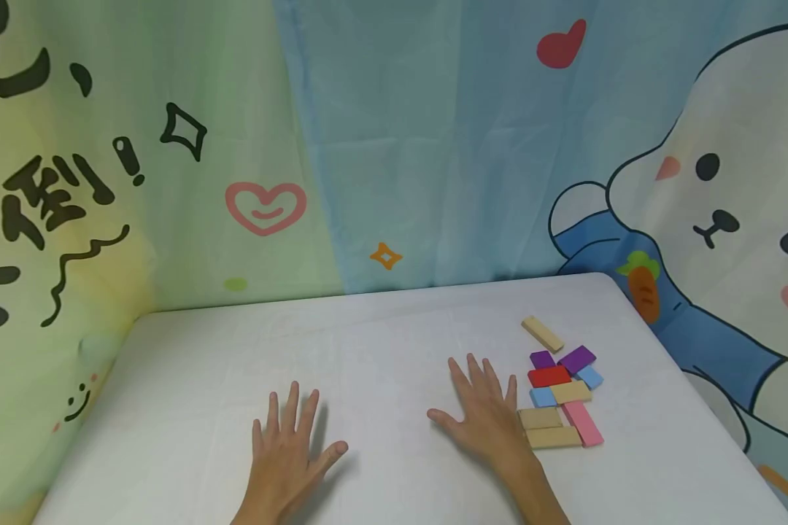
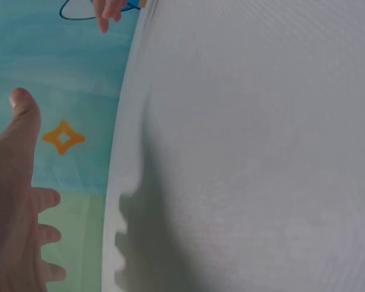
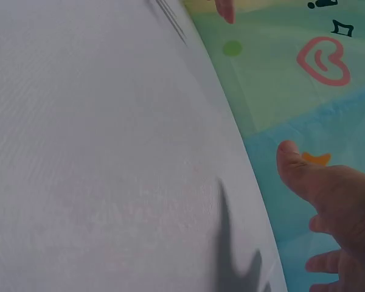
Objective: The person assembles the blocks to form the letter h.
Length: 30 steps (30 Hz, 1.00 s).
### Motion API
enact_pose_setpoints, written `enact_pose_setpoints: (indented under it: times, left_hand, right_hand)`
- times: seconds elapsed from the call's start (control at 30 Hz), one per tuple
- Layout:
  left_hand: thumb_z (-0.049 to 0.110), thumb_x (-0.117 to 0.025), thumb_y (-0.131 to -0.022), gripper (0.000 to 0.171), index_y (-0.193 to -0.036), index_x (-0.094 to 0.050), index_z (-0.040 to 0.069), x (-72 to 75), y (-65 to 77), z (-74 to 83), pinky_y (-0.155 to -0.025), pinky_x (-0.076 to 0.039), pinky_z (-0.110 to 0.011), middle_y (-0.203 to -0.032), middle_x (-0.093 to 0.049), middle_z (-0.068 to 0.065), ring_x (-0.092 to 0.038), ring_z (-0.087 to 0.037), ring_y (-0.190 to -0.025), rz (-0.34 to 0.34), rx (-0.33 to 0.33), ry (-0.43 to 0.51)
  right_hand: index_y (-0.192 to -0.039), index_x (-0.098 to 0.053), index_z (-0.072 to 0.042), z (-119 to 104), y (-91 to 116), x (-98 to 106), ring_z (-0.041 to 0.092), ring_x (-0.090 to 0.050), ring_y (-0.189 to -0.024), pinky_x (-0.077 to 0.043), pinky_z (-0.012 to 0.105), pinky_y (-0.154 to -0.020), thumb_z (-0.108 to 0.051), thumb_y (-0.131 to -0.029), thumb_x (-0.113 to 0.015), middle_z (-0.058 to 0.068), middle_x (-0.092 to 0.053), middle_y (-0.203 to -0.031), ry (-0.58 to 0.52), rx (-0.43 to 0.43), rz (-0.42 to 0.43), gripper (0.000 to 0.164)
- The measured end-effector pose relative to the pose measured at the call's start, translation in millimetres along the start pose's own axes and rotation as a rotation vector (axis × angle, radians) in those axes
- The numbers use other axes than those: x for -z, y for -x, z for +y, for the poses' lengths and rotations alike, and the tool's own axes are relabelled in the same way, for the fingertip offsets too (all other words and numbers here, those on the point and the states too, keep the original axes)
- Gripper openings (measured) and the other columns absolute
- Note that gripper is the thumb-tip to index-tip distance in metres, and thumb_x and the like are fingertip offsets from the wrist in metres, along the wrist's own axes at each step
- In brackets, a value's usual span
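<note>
Both hands hover over a white table with fingers spread and nothing held. My left hand [image 1: 282, 456] is left of the middle, its shadow falling on the cloth beside it. My right hand [image 1: 486, 419] is just left of a loose group of flat blocks. Nearest to it are two wooden blocks [image 1: 540, 418], partly behind the hand's edge. Around them lie a pink block [image 1: 583, 424], a red block [image 1: 549, 376], a purple block [image 1: 577, 359] and a light blue block [image 1: 543, 397]. A lone wooden block [image 1: 542, 334] lies farthest back.
The white table [image 1: 394, 350] ends at a back edge against a printed curtain [image 1: 394, 146]. A large cartoon bear [image 1: 748, 204] is printed on the curtain at the right. The blocks gather on the table's right side.
</note>
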<state>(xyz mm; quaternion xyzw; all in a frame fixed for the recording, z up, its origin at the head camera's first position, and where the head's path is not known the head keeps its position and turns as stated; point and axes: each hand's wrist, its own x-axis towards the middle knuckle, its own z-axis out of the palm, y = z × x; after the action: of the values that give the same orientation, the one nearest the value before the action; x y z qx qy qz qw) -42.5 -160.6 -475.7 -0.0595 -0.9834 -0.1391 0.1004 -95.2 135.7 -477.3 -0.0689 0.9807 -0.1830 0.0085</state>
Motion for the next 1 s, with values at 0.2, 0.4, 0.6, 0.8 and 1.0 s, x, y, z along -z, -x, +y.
enact_pose_setpoints:
  times: [0.2, 0.4, 0.6, 0.8, 1.0]
  left_hand:
    - [0.071, -0.055, -0.082, 0.085, -0.145, -0.045, 0.015, -0.4, -1.2, 2.7, -0.096, -0.035, -0.075, -0.155, -0.036, -0.017, -0.034, -0.051, -0.138, -0.014, 0.001, -0.007]
    - [0.071, -0.055, -0.081, 0.086, -0.145, -0.045, 0.014, -1.1, -1.2, 3.8, -0.096, -0.035, -0.074, -0.154, -0.037, -0.018, -0.036, -0.051, -0.137, -0.021, -0.011, -0.012]
    - [0.072, -0.053, -0.082, 0.086, -0.145, -0.044, 0.015, -2.2, 1.2, 5.4, -0.100, -0.036, -0.068, -0.154, -0.039, -0.016, -0.038, -0.046, -0.137, -0.032, -0.058, -0.007]
    - [0.075, -0.048, -0.083, 0.084, -0.142, -0.048, 0.015, -6.2, 2.6, 5.8, -0.101, -0.040, -0.062, -0.149, -0.047, -0.013, -0.046, -0.040, -0.134, 0.036, -0.141, -0.042]
    - [0.072, -0.051, -0.084, 0.081, -0.143, -0.047, 0.016, -3.8, 5.0, 2.2, -0.102, -0.038, -0.062, -0.149, -0.046, -0.011, -0.045, -0.038, -0.134, 0.055, -0.148, -0.053]
  right_hand:
    - [-0.151, -0.034, -0.019, 13, -1, 5, 0.042, -0.022, -0.146, -0.010, 0.075, -0.110, -0.063, -0.082, -0.063, 0.017, -0.030, -0.158, -0.009, -0.019, 0.012, 0.087]
    - [-0.151, -0.034, -0.015, 31, -6, 20, 0.045, -0.024, -0.144, -0.013, 0.076, -0.109, -0.061, -0.082, -0.064, 0.020, -0.031, -0.157, -0.003, -0.086, 0.029, 0.088]
    - [-0.152, -0.031, -0.010, 54, -3, 33, 0.047, -0.025, -0.142, -0.015, 0.077, -0.107, -0.059, -0.084, -0.063, 0.026, -0.028, -0.155, -0.003, -0.164, 0.043, 0.090]
    - [-0.146, -0.038, -0.001, 74, 5, 36, 0.048, -0.038, -0.131, -0.028, 0.069, -0.107, -0.050, -0.088, -0.063, 0.030, -0.041, -0.143, -0.012, -0.199, 0.125, 0.079]
    - [-0.138, -0.047, 0.003, 86, 5, 34, 0.051, -0.048, -0.114, -0.040, 0.064, -0.093, -0.038, -0.091, -0.061, 0.033, -0.050, -0.128, -0.019, -0.282, 0.179, 0.064]
